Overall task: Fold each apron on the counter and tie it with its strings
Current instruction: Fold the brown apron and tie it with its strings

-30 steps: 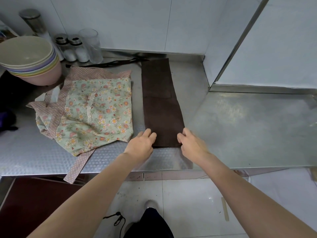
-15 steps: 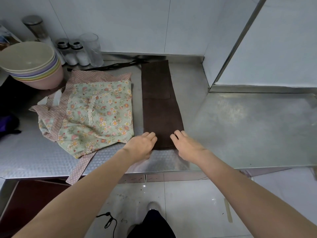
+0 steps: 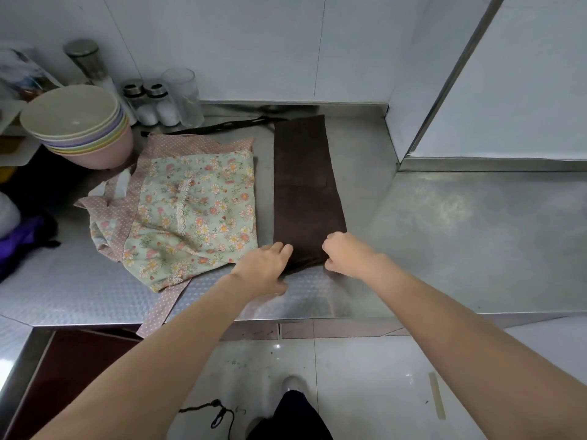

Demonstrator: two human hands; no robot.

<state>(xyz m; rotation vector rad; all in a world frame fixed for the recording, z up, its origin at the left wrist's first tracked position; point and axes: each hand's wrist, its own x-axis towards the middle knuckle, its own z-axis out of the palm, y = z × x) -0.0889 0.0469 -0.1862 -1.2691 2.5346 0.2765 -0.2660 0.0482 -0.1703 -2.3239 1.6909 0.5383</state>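
Note:
A brown apron (image 3: 305,192) lies folded into a long narrow strip on the steel counter (image 3: 444,236), running from the back wall toward me. Its dark strings (image 3: 222,126) trail left along the back. My left hand (image 3: 265,268) holds the strip's near left corner, thumb under the edge. My right hand (image 3: 347,254) grips the near right corner with curled fingers, and the near edge is bunched up between both hands. A floral apron (image 3: 193,214) with pink dotted trim lies crumpled to the left, one strap (image 3: 162,308) hanging over the counter's front edge.
A stack of pastel bowls (image 3: 79,125) stands at the back left, with two shakers (image 3: 149,103), a glass (image 3: 184,96) and a steel bottle (image 3: 87,63) by the wall. A dark purple cloth (image 3: 19,239) lies at far left. A dark cord (image 3: 209,414) lies on the floor.
Both hands closed in on the brown strip's near end. The right hand went from flat fingers to a curled grip, and the near edge has lifted and bunched.

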